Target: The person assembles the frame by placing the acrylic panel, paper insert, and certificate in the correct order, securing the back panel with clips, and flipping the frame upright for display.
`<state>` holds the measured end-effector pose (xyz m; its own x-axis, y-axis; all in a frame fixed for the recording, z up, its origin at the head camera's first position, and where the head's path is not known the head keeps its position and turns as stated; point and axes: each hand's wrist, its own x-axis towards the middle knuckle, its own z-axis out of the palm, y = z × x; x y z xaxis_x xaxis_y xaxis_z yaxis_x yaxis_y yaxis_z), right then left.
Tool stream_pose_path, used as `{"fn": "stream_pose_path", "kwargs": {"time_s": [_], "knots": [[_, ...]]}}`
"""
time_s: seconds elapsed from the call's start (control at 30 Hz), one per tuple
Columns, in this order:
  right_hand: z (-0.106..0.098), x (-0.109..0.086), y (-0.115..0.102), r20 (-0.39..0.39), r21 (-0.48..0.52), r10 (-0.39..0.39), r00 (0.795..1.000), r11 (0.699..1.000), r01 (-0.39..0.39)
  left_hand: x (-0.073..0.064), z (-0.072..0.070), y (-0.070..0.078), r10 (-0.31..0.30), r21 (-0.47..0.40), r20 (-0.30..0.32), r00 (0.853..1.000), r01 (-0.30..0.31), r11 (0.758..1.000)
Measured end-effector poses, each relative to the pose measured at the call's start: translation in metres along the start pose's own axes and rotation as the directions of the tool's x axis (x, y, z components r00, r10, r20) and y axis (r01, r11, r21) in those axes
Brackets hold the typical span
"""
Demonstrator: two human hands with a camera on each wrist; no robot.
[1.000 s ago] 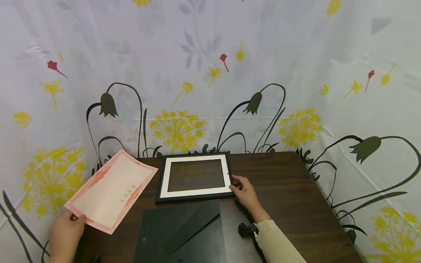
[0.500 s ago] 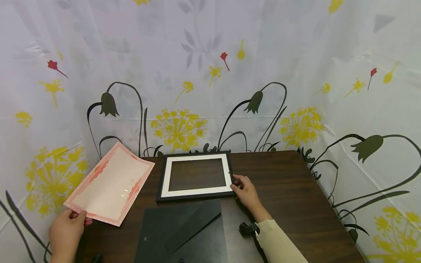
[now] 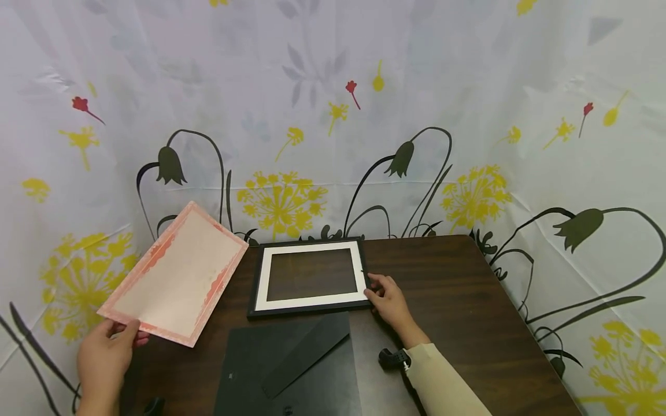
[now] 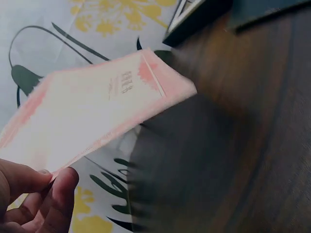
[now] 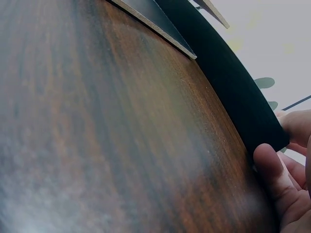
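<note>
My left hand (image 3: 106,358) pinches a lower corner of a pale certificate sheet (image 3: 177,277) with a pink-red border, between thumb and fingers. The sheet is held up and tilted at the table's left side; in the left wrist view the paper (image 4: 82,111) bows slightly and shows small printed characters. At the back of the table lies a black picture frame (image 3: 312,309) with a white mat around a see-through middle. My right hand (image 3: 390,303) grips the frame's right side near its front corner; in the right wrist view the thumb presses the dark frame edge (image 5: 238,97).
A dark backing board (image 3: 241,364) with a stand leg (image 3: 307,355) lies in front of the frame on the brown wooden table (image 3: 458,323). A flower-patterned curtain (image 3: 333,144) hangs directly behind the table. A small black object (image 3: 154,406) shows at the lower left.
The left hand has risen slightly, lifting and tilting the sheet so its upper corner stands higher against the curtain. The right hand and the frame stay in place.
</note>
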<state>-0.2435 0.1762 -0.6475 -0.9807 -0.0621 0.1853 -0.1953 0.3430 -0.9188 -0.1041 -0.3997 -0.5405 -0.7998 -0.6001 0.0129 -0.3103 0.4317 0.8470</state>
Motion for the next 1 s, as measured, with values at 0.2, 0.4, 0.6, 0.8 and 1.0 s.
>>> {"fn": "stream_pose_path", "kwargs": {"time_s": [0.2,0.4,0.6,0.8,1.0], "knots": [[-0.001,0.002,-0.002,0.006,0.01,0.006,1.0,1.0,-0.006,-0.004,0.01,0.017,0.035,-0.102,-0.045,0.998,-0.04,0.994],[-0.002,0.003,-0.003,0.004,-0.006,0.01,1.0,1.0,-0.01,0.001,0.023,0.029,0.072,-0.025,-0.023,0.997,-0.072,0.997],[0.0,0.002,0.0,0.008,-0.013,0.015,1.0,1.0,-0.015,0.001,0.032,0.036,0.131,-0.026,-0.045,0.99,-0.132,0.991],[-0.002,0.001,-0.002,-0.003,-0.006,0.009,1.0,1.0,-0.009,0.003,0.044,0.046,0.197,-0.005,-0.042,0.98,-0.197,0.98],[0.001,0.001,-0.001,0.003,-0.018,-0.001,1.0,1.0,0.002,0.004,0.054,0.056,0.251,0.041,-0.069,0.966,-0.249,0.968]]}}
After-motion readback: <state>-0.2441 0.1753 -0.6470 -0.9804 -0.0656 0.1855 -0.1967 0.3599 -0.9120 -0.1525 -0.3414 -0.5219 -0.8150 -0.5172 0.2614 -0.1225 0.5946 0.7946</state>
